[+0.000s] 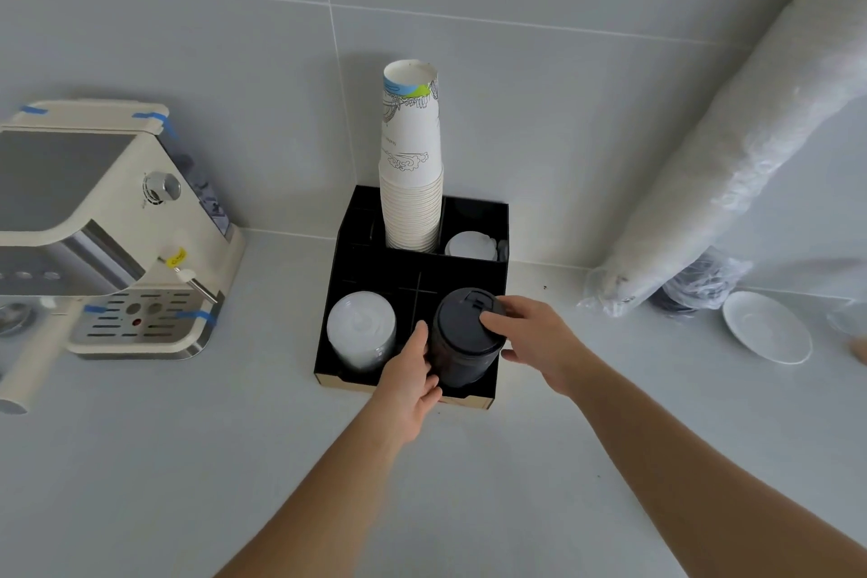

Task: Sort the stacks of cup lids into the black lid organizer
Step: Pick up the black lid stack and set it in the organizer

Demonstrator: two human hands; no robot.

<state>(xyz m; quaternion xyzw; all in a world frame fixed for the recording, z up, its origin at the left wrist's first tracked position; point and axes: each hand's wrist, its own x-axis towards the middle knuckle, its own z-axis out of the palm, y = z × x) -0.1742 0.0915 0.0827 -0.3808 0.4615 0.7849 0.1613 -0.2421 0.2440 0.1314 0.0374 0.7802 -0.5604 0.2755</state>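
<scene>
The black lid organizer [474, 270] stands on the counter against the wall. A stack of black lids [462, 343] sits in its front right compartment. My left hand [410, 378] grips the stack's left side and my right hand [535, 343] holds its top and right side. In the front left compartment rests a stack of clear lids [361, 329]. A few white lids [471, 245] lie in the back right compartment. A tall stack of paper cups [413, 174] fills the back middle slot.
A cream espresso machine [108, 225] stands at the left. A long plastic sleeve of white cups [732, 146] leans on the wall at the right, above a bag of dark lids [699, 286]. A white saucer [767, 326] lies at the far right.
</scene>
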